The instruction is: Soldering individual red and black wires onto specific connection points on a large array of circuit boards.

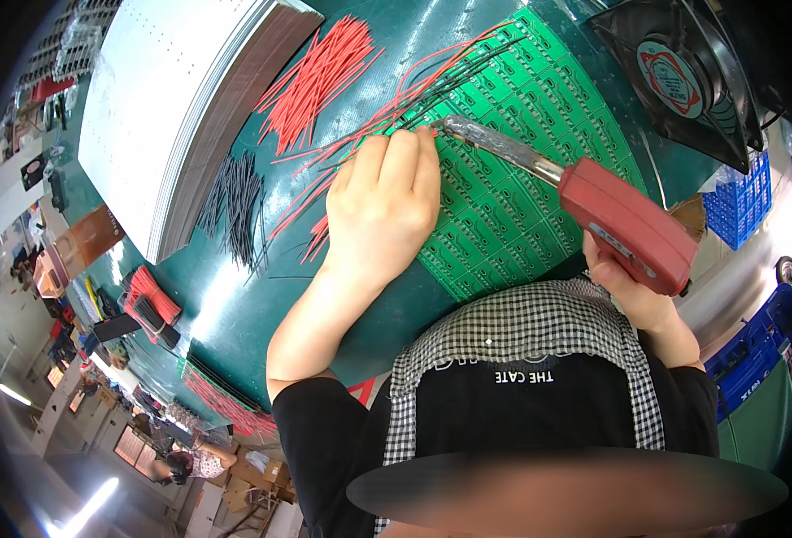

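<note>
My right hand (620, 278) grips the handle of a red soldering gun (629, 224). Its metal barrel points left, and the tip sits by my left fingertips. My left hand (385, 202) is closed, fingers curled down over thin wires at the left edge of a green circuit board panel (504, 215). A bit of red wire shows at those fingertips; the exact pinch is hidden under the hand. Long red wires (450, 63) and black wires (477, 67) lie across the panel's upper left and run out past my left hand.
Left of the panel lie a pile of red wires (320, 85) and a pile of black wires (234, 211). A tall stack of white sheets (172, 99) stands beyond them. A black fan (674, 81) is at upper right, near a blue crate (741, 202). A person (208, 459) is far off at lower left.
</note>
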`<state>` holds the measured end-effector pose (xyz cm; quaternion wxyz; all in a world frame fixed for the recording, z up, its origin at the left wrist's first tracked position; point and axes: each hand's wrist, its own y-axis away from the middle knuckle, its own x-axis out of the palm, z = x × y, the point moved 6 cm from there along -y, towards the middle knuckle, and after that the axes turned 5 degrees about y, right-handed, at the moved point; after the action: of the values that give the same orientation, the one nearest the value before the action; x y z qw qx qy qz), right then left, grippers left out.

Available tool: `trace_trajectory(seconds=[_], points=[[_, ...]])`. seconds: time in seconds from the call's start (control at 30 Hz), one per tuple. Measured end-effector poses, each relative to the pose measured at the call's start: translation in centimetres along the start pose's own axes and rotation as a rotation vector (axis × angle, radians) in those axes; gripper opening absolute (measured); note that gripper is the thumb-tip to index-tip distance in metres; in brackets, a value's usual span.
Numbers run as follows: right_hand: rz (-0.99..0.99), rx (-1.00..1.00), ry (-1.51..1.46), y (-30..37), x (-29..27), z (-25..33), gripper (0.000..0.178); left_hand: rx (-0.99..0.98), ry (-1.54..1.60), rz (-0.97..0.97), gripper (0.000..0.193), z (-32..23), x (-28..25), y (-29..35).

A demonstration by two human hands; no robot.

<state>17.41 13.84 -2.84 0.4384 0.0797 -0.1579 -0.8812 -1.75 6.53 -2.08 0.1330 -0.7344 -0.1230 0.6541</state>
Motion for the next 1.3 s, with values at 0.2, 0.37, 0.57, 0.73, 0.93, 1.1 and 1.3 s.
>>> trace_trajectory(seconds=[0.2,0.37,0.57,0.73,0.93,1.1,1.3], points=[[0.057,-0.017,0.017,-0.1,-0.2,0.5,0.045,-0.013,-0.033,0.024,0.01,0.0,0.0,0.0],[0.048,-0.004,-0.026,-0.2,-0.2,0.5,0.042,-0.028,-0.016,0.044,0.012,0.0,0.0,0.0],[0.014,-0.044,-0.11,-0.3,-0.8,0.6,0.04,-0.239,0.185,0.04,0.022,0.6,-0.7,-0.3],[-0.014,-0.062,-0.141,-0.5,-1.0,0.8,0.04,-0.025,0.052,-0.063,0.021,-0.6,-1.9,-1.6],[-0.037,-0.014,-0.138,-0.4,-1.8,0.6,0.04,-0.099,0.123,-0.288,0.029,-0.9,-6.9,-3.3],[0.021,-0.006,-0.041,-0.4,-2.0,0.8,0.041,0.018,0.157,-0.047,0.017,0.2,-0.7,-3.0],[-0.016,-0.024,-0.079,-0.2,-2.7,0.9,0.041,-0.017,0.131,0.009,0.018,-0.2,0.1,-3.6]])
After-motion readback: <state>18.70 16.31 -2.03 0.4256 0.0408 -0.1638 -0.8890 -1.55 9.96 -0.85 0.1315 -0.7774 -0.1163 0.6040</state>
